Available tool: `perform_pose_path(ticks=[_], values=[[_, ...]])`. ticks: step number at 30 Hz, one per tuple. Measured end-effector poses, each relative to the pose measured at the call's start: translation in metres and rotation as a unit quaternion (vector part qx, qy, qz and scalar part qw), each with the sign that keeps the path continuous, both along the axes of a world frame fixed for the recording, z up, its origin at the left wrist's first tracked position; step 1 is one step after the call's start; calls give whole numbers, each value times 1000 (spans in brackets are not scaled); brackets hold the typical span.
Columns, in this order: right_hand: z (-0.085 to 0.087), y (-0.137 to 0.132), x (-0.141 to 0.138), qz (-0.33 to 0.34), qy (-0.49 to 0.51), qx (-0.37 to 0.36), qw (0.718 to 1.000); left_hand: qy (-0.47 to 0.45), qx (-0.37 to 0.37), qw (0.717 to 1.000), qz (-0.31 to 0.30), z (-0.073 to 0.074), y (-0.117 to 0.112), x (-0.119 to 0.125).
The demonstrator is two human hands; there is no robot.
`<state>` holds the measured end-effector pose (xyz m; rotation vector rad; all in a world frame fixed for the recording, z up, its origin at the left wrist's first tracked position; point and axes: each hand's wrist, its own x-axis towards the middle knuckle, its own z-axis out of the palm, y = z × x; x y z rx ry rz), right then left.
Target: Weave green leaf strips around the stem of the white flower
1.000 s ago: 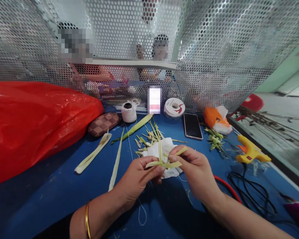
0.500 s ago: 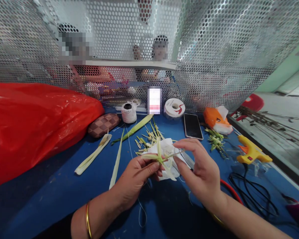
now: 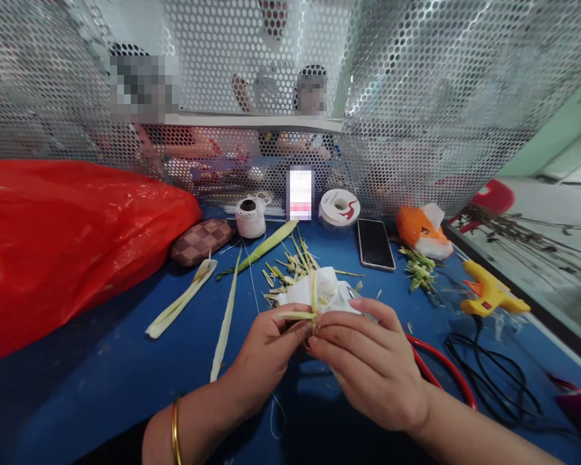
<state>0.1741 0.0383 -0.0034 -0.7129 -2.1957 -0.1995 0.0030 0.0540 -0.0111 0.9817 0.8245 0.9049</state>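
Pale green leaf strips [image 3: 313, 290], folded together in a small cross shape, stand up between my hands. My left hand [image 3: 271, 339] is closed on them, thumb and fingers pinching near the crossing, one strip lying along the index finger. Against the same crossing my right hand [image 3: 372, 352] presses its fingertips; its fingers hide most of that side. Under the pieces lies a crumpled white tissue [image 3: 300, 294]. Beside and beneath my right hand are scissors with red handles [image 3: 458, 374], partly covered by the hand and wrist. A loose thread [image 3: 278, 416] curls below my left hand.
Cut leaf scraps [image 3: 290, 268], a long leaf [image 3: 264, 248] and a thread spool [image 3: 250, 218] lie ahead. A ribbon roll [image 3: 339, 208] and a phone [image 3: 376, 244] stand right of them. A yellow glue gun [image 3: 494, 290] is far right, a red bag [image 3: 77, 239] left.
My right hand has moved left and down from its raised, spread pinch beside the leaf strips to close on their crossing. The red scissor handles show more now.
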Motion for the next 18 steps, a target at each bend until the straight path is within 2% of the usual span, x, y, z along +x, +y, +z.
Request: perform_pose_path(ticks=[3, 5, 6, 8, 10, 12, 14, 18], values=[[3, 3, 1, 11, 97, -91, 991, 1, -21, 1000, -5, -4, 3, -1], [5, 6, 2, -16, 224, -180, 958, 7, -39, 999, -8, -5, 5, -1], [6, 8, 2, -50, 305, -220, 925, 8, -47, 999, -8, -5, 5, -1], [6, 13, 1, -122, 364, -338, 859, 8, -56, 998, -12, -5, 4, -1], [6, 18, -2, -92, 372, -465, 798, 10, -54, 998, -25, -5, 3, -1], [5, 20, -4, -29, 383, -552, 740, 16, -49, 998, -37, -5, 3, -1], [3, 20, -6, 4, 401, -583, 706, 19, -45, 998, -49, -5, 2, -1], [-5, 19, -7, -15, 443, -564, 696, 27, -39, 997, -66, -2, 2, -1]])
